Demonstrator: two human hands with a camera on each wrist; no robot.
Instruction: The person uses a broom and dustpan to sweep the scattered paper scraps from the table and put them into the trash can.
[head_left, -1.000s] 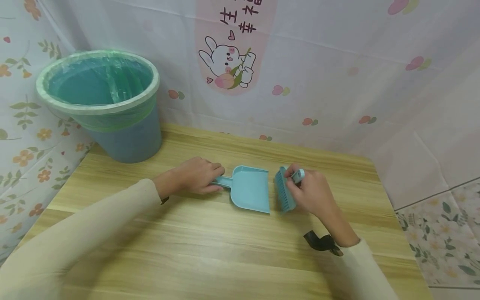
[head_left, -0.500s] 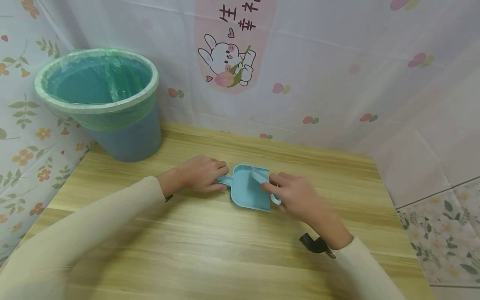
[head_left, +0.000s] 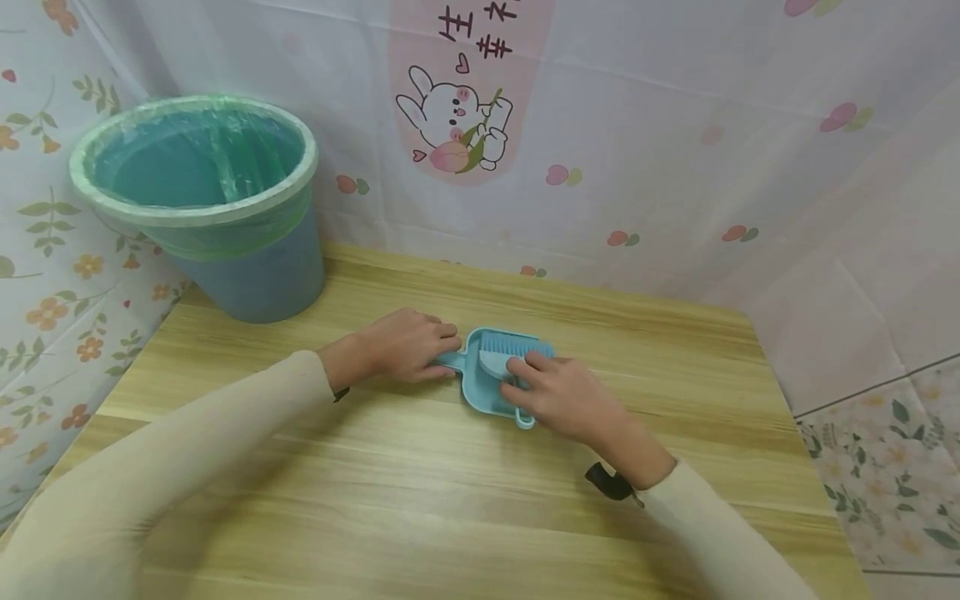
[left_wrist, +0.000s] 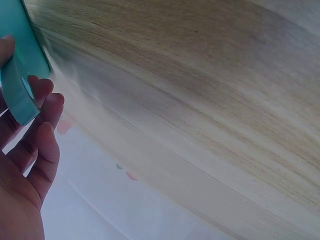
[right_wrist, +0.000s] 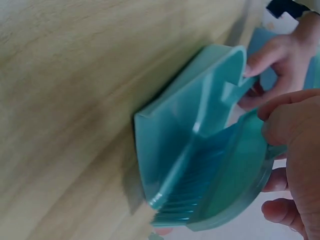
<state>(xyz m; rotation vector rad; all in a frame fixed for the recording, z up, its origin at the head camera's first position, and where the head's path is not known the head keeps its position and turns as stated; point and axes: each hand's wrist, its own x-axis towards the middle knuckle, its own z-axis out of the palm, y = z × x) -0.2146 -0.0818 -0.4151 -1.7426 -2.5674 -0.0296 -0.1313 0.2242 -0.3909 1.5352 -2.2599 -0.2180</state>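
Observation:
A light blue dustpan lies on the wooden table, its handle pointing left. My left hand grips that handle; in the left wrist view the fingers curl about the handle. Over the pan, my right hand holds a matching hand brush with thumb and fingers at its handle. The bristles point toward the back and overlap the inside of the pan. In the right wrist view the brush bristles lie along the pan's inner surface.
A blue bin lined with a green bag stands at the table's back left corner. Behind the wooden table hangs a white printed curtain, and floral-patterned cloth hangs on the left.
The right hand has moved left, carrying the brush from beside the dustpan's open edge to inside the pan, and has turned it so the bristles face the back. The left hand stays nearly still.

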